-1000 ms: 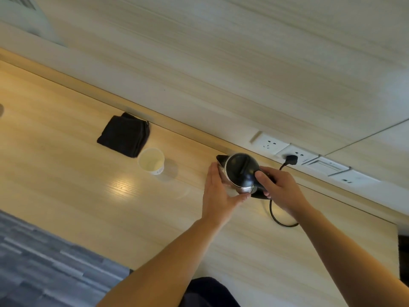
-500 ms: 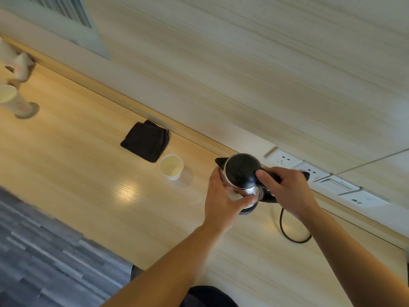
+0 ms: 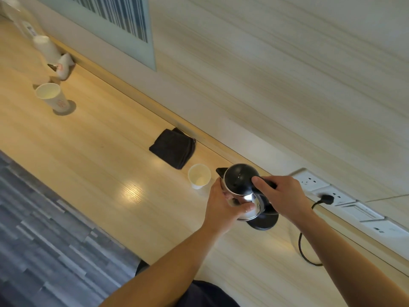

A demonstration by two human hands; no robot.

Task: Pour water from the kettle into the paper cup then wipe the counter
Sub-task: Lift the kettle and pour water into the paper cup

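A steel kettle (image 3: 240, 181) with a black lid is held just above its black base (image 3: 264, 220) on the wooden counter (image 3: 99, 165). My right hand (image 3: 280, 196) grips the kettle's black handle. My left hand (image 3: 223, 203) cups the shiny side of the body. The spout points left toward a white paper cup (image 3: 199, 176), which stands upright a short way off. A folded black cloth (image 3: 173, 147) lies beyond the cup, against the back wall.
A black cord (image 3: 306, 251) runs from the base to a plug (image 3: 325, 199) in the wall sockets. Far left stand another paper cup (image 3: 52, 97), a stack of cups (image 3: 45, 47) and small white items. The counter's front edge drops to grey flooring (image 3: 44, 240).
The kettle has come up off its base and moved left toward the paper cup, both hands still on it. The view has swung left, bringing the far cups into sight.
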